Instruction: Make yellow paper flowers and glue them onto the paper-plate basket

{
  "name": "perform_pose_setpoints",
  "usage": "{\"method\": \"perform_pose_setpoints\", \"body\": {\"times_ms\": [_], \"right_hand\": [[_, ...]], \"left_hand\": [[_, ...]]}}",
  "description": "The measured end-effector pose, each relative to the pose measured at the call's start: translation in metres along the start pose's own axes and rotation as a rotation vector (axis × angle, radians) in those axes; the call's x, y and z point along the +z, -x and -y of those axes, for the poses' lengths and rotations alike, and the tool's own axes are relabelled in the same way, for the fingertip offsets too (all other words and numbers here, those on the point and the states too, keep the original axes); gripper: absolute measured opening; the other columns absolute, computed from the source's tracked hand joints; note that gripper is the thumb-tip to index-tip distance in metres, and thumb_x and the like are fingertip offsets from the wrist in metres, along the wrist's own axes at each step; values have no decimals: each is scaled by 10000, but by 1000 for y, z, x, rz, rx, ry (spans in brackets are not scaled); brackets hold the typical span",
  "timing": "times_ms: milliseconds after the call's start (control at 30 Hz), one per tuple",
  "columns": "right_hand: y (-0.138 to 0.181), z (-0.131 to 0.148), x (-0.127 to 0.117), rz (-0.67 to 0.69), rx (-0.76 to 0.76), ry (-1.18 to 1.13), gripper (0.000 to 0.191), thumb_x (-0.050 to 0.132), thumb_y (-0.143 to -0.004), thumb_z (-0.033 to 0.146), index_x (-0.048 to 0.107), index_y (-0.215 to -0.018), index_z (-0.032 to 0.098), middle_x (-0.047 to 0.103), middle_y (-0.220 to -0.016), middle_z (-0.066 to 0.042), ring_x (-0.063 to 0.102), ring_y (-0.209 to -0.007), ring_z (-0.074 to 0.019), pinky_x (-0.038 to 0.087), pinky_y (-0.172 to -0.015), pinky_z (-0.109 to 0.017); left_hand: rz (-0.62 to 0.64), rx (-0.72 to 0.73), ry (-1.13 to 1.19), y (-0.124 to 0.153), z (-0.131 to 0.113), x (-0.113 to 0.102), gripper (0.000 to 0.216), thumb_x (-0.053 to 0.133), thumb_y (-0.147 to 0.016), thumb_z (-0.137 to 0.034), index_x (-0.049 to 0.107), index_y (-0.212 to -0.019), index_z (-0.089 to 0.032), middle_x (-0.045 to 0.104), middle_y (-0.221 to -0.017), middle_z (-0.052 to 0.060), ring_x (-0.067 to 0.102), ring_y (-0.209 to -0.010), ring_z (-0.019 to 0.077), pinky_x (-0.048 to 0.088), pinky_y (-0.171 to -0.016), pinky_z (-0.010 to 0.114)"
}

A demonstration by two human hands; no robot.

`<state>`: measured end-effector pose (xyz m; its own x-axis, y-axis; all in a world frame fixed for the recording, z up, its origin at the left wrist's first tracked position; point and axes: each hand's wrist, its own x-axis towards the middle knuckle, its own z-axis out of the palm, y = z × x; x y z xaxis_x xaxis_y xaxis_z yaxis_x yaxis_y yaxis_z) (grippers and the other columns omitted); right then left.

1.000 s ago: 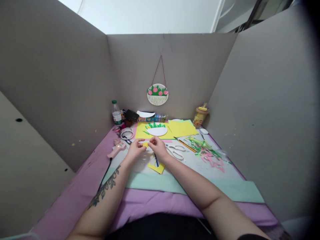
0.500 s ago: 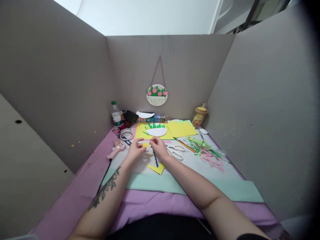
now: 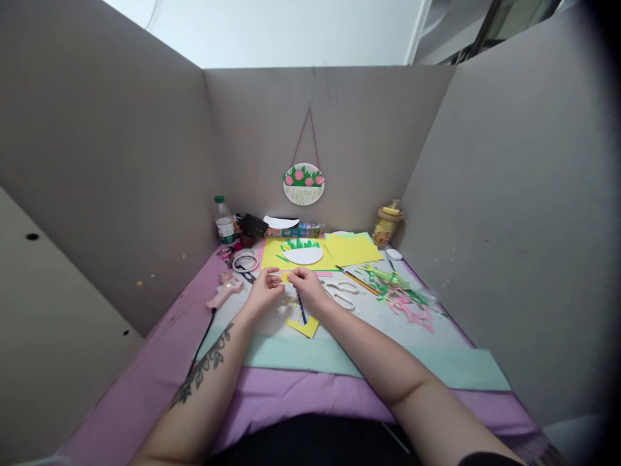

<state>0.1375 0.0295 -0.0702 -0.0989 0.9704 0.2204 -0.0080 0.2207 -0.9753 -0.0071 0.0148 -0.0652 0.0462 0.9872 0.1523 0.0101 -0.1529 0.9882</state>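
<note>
A small yellow paper scrap (image 3: 285,277) sits between the two hands, pinched at the fingertips of both, raised just above the table near its middle. The left hand (image 3: 264,291) has thumb and forefinger closed on the scrap's left edge, other fingers curled in. The right hand (image 3: 305,286) grips the right edge the same way, and a thin blue pen (image 3: 301,309) seems to be tucked under its palm, though at this size it is hard to tell whether the hand grips it or it just lies there. Directly under the hands lies a yellow square paper offcut (image 3: 303,323) on a white work sheet (image 3: 388,320). Just right of the right hand, white-handled scissors (image 3: 342,296) lie flat. Further right, a yellow pencil (image 3: 358,281) and a heap of green and pink paper trimmings (image 3: 402,294). Left of the left hand, a pink glue gun (image 3: 224,291) and a white tape roll (image 3: 245,263). Behind the hands, yellow paper sheets (image 3: 349,249) carry a white oval cutout with green leaves (image 3: 302,252). A clear plastic bottle with green cap (image 3: 224,221) stands at the back left, and a decorated paper plate hanging on red string (image 3: 304,184) is on the grey partition wall (image 3: 363,142).
</note>
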Motion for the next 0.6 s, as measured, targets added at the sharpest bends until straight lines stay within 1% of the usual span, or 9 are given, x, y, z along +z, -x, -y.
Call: {"method": "perform_pose_setpoints", "body": {"times_ms": [100,233,300,400,467,600], "right_hand": [[0,-1,1,8,-21,4,226,588,-704,375,502,-639,176,453,-583,41,403,-553,-105,335,-518,-220],[1,-2,2,50,-43,-5,246,603,-704,383,499,-624,175,445,-573,48,399,-543,-100,331,-519,-220],[1,-2,2,33,-23,4,267,578,-726,410,503,-621,177,443,-554,45,393,-522,-101,315,-495,-221],[-1,-1,1,-10,39,-27,282,523,-755,445,543,-673,175,449,-535,39,376,-478,-101,284,-451,-223],[-2,0,0,4,56,-54,259,540,-740,428,564,-707,172,453,-535,41,367,-464,-96,268,-438,-218],[0,2,1,59,32,-62,186,579,-705,358,572,-702,172,462,-538,48,373,-471,-89,275,-450,-210]], "left_hand": [[26,-21,-7,3,-4,1,485,665,-615,-195,457,-1052,-158,568,-688,-33,556,-600,92,415,-565,207],[-6,-15,-67,5,-7,1,452,653,-641,-256,460,-1039,-162,525,-561,-77,499,-492,77,343,-493,181],[-25,-30,-63,5,-8,0,457,659,-625,-256,461,-1027,-167,532,-562,-77,500,-486,77,343,-493,180],[-55,-69,-38,4,-8,-2,490,678,-596,-248,459,-1027,-170,558,-590,-64,528,-508,88,357,-506,185],[-53,-90,-8,2,-8,-4,510,693,-590,-253,454,-1032,-167,577,-607,-50,553,-536,99,377,-530,193],[-32,-110,48,1,-5,-7,546,730,-584,-291,451,-1035,-161,617,-645,-11,602,-603,126,417,-584,218]]}}
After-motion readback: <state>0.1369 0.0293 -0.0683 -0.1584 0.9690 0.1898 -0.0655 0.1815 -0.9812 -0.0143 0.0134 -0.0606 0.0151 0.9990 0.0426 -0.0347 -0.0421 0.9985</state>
